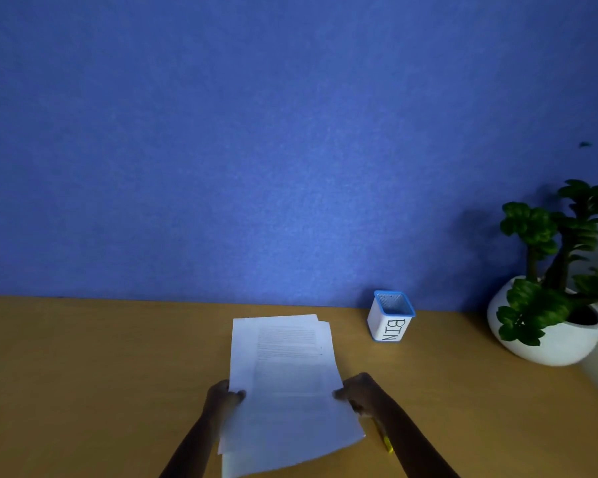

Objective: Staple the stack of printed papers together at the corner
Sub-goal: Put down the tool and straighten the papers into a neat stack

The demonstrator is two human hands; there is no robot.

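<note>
Blue felt-like partition (221, 150) at the back, tan wooden surface (101, 374) in front of it. Item one: stack of printed papers (283, 381), one stack, lying near the middle of the surface and reaching toward me, its near end lifted slightly between my hands. Sheets are fanned, not squared: offset corners show at the far right and again at the near left, so at least two sheets, the full count not readable. Handling, as I judge it: light, thin, limp, prone to sliding sheet over sheet and to creasing. It is best taken by both long edges, tapped square, then held close to the corner that gets the staple. Hands, two: left hand (221, 398) pinches the left edge with the thumb on top; right hand (359, 391) pinches the right edge opposite, fingers curled round it. Item two: white container (390, 319) with a blue rim, lettered BIN, one, upright near the partition, well apart from the stack on the right. Item three: green plant (549, 257) in a round white pot (546, 346), one, far right. Item four: yellow item (387, 443), one, on the surface just beside the stack and partly hidden under my right forearm; I cannot tell whether it is the stapler. No other stapler is in view.
</note>
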